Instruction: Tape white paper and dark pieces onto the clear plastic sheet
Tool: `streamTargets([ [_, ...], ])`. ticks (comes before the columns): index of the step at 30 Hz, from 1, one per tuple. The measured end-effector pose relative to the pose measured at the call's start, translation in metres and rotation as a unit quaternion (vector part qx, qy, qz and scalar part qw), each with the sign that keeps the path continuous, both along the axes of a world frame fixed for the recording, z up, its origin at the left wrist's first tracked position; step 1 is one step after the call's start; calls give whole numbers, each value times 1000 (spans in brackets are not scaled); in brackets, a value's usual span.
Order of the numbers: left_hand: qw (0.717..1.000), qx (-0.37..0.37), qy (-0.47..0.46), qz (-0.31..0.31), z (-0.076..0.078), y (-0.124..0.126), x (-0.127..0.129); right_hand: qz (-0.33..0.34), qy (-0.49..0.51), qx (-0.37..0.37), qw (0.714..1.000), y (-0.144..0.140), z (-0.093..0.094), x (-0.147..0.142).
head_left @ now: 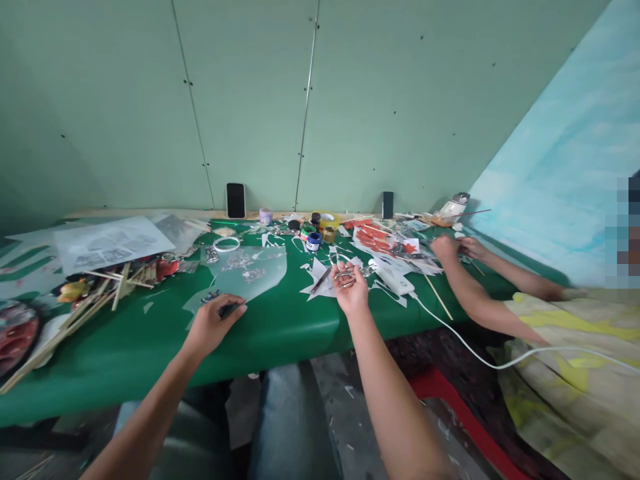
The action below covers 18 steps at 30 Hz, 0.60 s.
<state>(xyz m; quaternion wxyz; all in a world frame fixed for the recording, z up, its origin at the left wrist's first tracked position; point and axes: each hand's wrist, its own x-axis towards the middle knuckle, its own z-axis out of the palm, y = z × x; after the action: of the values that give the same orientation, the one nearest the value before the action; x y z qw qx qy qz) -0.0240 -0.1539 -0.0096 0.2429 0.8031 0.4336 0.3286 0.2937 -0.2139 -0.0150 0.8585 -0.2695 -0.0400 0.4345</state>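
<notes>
My left hand (214,325) is closed in a pinch over the front of the table. Between its fingers is a small dark-blue patterned cut-out (213,295), partly hidden by the hand. Just beyond lies a clear plastic sheet (267,267) with dark printed figures. My right hand (352,293) is turned palm up, its fingers curled round metal scissors (345,283); the fingers cover part of them. White paper scraps (323,285) lie beside this hand, and a white device with a cable (395,277) lies to its right.
Paint jars (313,241) and a tape roll (227,245) stand farther back. Wooden sticks (75,320), printed sheets (115,241) and a paint palette (17,337) crowd the left. Two phones lean on the wall. A co-worker's hands (445,248) work at the right.
</notes>
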Motion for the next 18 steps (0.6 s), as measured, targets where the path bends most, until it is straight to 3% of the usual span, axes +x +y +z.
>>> streamTargets([
  [5, 1000, -14, -19, 3, 0, 0, 1, -3, -13, -20, 1000, 2, -12, 3],
  [18, 998, 35, 12, -45, -4, 2, -3, 34, -182, -75, 980, 5, -12, -12],
])
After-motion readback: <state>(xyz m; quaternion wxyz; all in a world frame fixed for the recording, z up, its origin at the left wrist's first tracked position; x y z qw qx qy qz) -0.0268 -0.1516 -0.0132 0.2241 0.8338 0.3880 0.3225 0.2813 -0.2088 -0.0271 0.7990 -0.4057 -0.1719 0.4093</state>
